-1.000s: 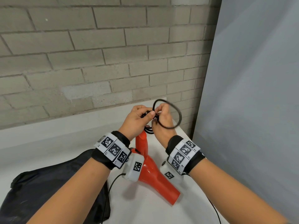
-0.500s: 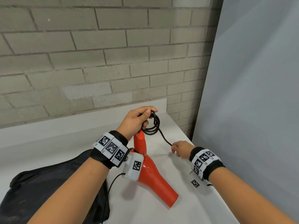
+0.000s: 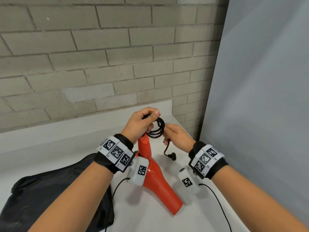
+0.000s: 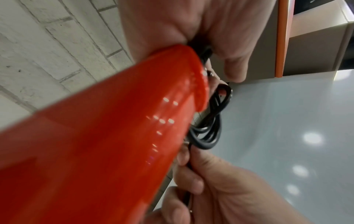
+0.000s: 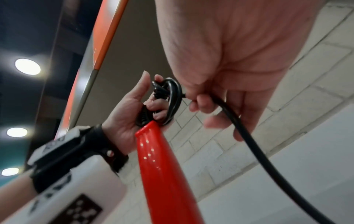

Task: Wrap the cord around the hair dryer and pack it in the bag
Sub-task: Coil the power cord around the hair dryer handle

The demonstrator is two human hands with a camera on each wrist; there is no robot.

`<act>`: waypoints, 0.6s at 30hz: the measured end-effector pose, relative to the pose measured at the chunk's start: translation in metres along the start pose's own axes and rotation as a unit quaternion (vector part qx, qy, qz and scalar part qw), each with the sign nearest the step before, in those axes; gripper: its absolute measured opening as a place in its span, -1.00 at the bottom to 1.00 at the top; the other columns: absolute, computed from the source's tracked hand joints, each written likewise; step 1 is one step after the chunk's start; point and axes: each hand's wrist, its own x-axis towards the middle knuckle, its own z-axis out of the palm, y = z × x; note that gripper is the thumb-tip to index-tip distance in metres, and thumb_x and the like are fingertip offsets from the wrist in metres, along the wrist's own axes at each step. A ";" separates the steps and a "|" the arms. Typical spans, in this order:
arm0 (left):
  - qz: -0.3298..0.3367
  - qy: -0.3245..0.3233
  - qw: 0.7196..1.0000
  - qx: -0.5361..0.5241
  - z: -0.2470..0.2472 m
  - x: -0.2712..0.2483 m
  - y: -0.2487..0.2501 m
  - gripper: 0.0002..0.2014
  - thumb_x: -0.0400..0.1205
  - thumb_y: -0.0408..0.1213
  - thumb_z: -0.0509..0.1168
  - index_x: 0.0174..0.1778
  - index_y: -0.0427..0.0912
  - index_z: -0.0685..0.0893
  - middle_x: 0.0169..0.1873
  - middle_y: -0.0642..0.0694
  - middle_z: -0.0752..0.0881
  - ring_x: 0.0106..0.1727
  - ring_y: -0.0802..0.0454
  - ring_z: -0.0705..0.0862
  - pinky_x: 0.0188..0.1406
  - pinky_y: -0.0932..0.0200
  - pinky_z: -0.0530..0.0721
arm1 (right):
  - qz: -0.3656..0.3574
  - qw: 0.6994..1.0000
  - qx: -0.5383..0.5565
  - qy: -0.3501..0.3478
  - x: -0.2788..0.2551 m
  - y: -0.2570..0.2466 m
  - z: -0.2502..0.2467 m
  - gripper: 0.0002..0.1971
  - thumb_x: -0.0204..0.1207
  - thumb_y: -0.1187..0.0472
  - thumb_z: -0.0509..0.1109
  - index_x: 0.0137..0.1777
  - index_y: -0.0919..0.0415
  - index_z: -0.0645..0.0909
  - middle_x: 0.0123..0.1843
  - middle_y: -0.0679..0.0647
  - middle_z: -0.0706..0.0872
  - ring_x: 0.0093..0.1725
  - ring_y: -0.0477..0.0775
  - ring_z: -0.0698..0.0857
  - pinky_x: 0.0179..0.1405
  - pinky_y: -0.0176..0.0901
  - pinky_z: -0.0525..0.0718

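A red hair dryer (image 3: 155,180) lies on the white table (image 3: 50,148), its handle (image 5: 162,166) pointing up and away. My left hand (image 3: 142,123) grips several coiled loops of the black cord (image 3: 156,129) at the handle's end (image 4: 191,68). My right hand (image 3: 175,136) pinches the cord's free end (image 5: 239,125) just right of the coil. The plug (image 3: 172,155) dangles below that hand, above the table. A black bag (image 3: 50,198) lies flat at the lower left, partly under my left forearm.
A brick wall (image 3: 100,56) runs behind the table. A grey panel (image 3: 259,97) stands close on the right. Thin black sensor cables (image 3: 217,203) trail from both wrist cameras across the table's near side.
My right hand dropped down and right, drawing the cord's tail out, then came back up beside the coil. The large loop is now folded into the coil in my left hand.
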 end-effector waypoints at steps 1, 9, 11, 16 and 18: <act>-0.004 0.002 1.000 -0.001 -0.001 0.000 0.000 -0.83 0.61 -0.33 0.22 -0.28 -0.10 0.65 -0.58 0.15 0.52 -0.64 0.20 0.38 -0.60 0.34 0.33 | 0.002 1.000 -0.014 0.028 0.001 -0.002 -0.003 -0.64 0.68 0.32 0.04 -0.35 0.10 0.46 -0.43 0.00 0.40 -0.55 -0.12 0.51 -0.32 -0.11 0.56; -0.044 -0.017 0.998 0.037 -0.002 0.001 -0.002 -0.83 0.58 -0.40 0.27 -0.07 -0.05 0.69 -0.62 0.12 0.44 -0.60 0.17 0.33 -0.53 0.34 0.33 | -0.072 0.968 -0.135 0.198 0.006 -0.045 -0.031 -0.77 0.61 0.32 0.18 -0.15 0.34 0.66 -0.34 -0.02 0.57 -0.34 -0.23 0.47 -0.36 -0.61 0.38; -0.045 -0.020 0.997 0.055 -0.002 0.001 0.000 -0.82 0.57 -0.41 0.28 -0.04 -0.04 0.70 -0.66 0.17 0.46 -0.60 0.18 0.36 -0.53 0.38 0.38 | -0.087 0.961 -0.157 0.210 0.004 -0.053 -0.033 -0.76 0.61 0.29 0.19 -0.14 0.37 0.67 -0.39 -0.08 0.54 -0.34 -0.24 0.46 -0.37 -0.62 0.37; -0.045 -0.028 0.993 0.104 -0.003 -0.001 0.003 -0.79 0.55 -0.38 0.31 0.08 -0.14 0.69 -0.51 0.00 0.51 -0.56 0.17 0.40 -0.47 0.40 0.45 | -0.127 0.952 -0.187 0.206 -0.005 -0.069 -0.028 -0.76 0.61 0.25 0.20 -0.14 0.33 0.66 -0.49 -0.15 0.45 -0.43 -0.20 0.43 -0.42 -0.48 0.37; -0.042 -0.040 0.993 0.099 -0.003 -0.002 0.003 -0.81 0.56 -0.38 0.30 0.03 -0.09 0.71 -0.38 -0.09 0.58 -0.57 0.19 0.40 -0.48 0.39 0.44 | -0.139 0.951 -0.192 0.198 -0.006 -0.074 -0.026 -0.77 0.61 0.25 0.21 -0.14 0.32 0.66 -0.50 -0.15 0.45 -0.46 -0.20 0.43 -0.45 -0.50 0.39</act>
